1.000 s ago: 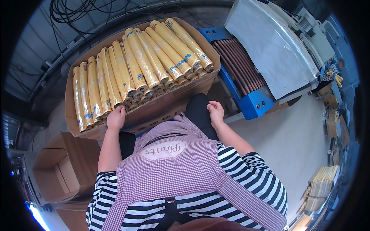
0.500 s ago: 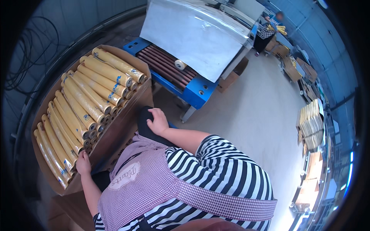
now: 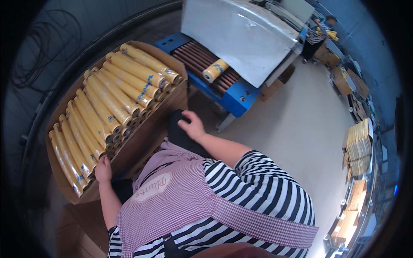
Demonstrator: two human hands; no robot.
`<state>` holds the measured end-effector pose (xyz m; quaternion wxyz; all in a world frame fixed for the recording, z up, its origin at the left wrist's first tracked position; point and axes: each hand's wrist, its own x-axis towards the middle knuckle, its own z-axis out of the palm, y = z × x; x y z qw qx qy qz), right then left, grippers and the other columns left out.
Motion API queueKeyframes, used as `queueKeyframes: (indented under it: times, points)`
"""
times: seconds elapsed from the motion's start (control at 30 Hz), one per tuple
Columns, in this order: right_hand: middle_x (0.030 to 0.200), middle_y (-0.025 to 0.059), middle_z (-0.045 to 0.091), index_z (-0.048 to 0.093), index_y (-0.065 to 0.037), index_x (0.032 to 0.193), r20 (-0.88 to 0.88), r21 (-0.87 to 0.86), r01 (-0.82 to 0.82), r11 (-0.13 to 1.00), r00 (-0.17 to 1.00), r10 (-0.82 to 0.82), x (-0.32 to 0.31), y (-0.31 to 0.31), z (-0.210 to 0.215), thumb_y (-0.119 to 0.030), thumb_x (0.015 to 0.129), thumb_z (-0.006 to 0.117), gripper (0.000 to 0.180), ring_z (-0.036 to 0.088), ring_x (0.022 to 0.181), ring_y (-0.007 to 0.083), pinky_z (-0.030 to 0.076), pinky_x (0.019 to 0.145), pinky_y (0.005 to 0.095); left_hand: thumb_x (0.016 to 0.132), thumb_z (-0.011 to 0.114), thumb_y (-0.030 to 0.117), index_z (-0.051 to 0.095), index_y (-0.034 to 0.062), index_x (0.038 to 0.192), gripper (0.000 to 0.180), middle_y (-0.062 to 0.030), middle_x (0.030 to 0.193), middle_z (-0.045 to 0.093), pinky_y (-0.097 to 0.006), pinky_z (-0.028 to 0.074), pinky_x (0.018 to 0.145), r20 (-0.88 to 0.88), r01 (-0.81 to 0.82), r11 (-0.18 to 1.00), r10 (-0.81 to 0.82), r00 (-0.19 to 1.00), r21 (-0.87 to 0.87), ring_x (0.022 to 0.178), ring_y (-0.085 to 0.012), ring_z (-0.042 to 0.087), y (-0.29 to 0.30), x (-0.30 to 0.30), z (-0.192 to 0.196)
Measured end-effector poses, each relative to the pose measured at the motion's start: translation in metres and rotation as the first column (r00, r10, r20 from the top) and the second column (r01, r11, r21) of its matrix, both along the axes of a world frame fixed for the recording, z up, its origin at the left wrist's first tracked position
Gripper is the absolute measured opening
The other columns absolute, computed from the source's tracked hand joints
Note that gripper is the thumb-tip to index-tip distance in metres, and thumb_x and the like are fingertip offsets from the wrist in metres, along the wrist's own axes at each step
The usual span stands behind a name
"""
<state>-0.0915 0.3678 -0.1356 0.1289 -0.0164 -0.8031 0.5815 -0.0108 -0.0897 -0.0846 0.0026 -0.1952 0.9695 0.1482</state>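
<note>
A big cardboard box (image 3: 142,142) in front of me is packed with several long yellow wrapped rolls (image 3: 109,101) lying side by side. My left hand (image 3: 103,168) rests against the box's near wall, by the roll ends. My right hand (image 3: 192,125) lies on my dark-trousered knee (image 3: 176,129), fingers loosely spread, holding nothing. One short yellow roll (image 3: 215,70) sits on the rollers of a blue conveyor (image 3: 234,92) coming out from under a grey plastic curtain (image 3: 241,36).
Black cables (image 3: 38,51) coil on the floor at the far left. Another person (image 3: 316,32) works at the far right. Stacks of yellow packs (image 3: 359,142) and cardboard boxes (image 3: 344,81) line the right side. Pale floor (image 3: 301,137) stretches right of the conveyor.
The view has swung right, bringing the conveyor to the middle. My right hand left the box edge and came to rest on my knee. A short roll has appeared on the rollers.
</note>
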Motion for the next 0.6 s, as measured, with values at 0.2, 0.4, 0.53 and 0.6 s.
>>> queueKeyframes:
  times: [0.2, 0.4, 0.53, 0.6]
  points:
    - [0.139, 0.0151, 0.051, 0.040, -0.001, 0.142, 0.341, -0.783, 0.341, 0.520, 0.935, -0.100, -0.060, 0.065, 0.017, -0.057, 0.088, 0.066, 0.083, 0.047, 0.129, 0.0271, 0.039, 0.104, 0.0383, 0.098, 0.042, 0.042, 0.067, 0.0196, 0.119, 0.039, -0.0171, 0.107, 0.070, -0.047, 0.051, 0.088, 0.005, 0.006, 0.999, -0.006, 1.000, 0.039, 0.102, -0.0380, 0.065, 0.009, 0.006, 0.013]
    - [0.135, 0.0161, 0.053, 0.042, -0.001, 0.140, 0.201, -0.950, 0.216, 0.225, 0.976, -0.086, -0.133, 0.084, 0.065, -0.048, 0.090, 0.068, 0.073, 0.049, 0.127, 0.0299, 0.036, 0.110, 0.0497, 0.099, 0.043, 0.042, 0.068, 0.0209, 0.118, 0.038, -0.0161, 0.107, 0.070, -0.046, 0.051, 0.088, 0.032, -0.009, 0.999, 0.008, 0.999, 0.038, 0.102, -0.0370, 0.065, 0.010, 0.003, 0.016]
    - [0.114, 0.0115, 0.063, 0.053, -0.003, 0.126, 0.231, -0.942, 0.246, 0.229, 0.969, -0.087, -0.162, 0.082, 0.064, -0.022, 0.089, 0.074, 0.047, 0.064, 0.101, 0.0276, 0.054, 0.087, 0.0448, 0.099, 0.044, 0.041, 0.068, 0.0196, 0.118, 0.037, -0.0164, 0.106, 0.070, -0.046, 0.051, 0.087, 0.024, 0.001, 0.999, -0.002, 1.000, 0.036, 0.101, -0.0367, 0.065, 0.012, 0.000, 0.017]
    - [0.111, 0.0111, 0.063, 0.053, -0.003, 0.124, 0.228, -0.916, 0.239, 0.323, 0.971, -0.073, -0.143, 0.063, 0.064, -0.018, 0.090, 0.072, 0.042, 0.064, 0.098, 0.0268, 0.055, 0.085, 0.0444, 0.098, 0.045, 0.041, 0.068, 0.0185, 0.118, 0.037, -0.0166, 0.105, 0.070, -0.046, 0.051, 0.087, 0.023, 0.002, 1.000, -0.003, 1.000, 0.029, 0.101, -0.0365, 0.065, 0.014, 0.000, 0.021]
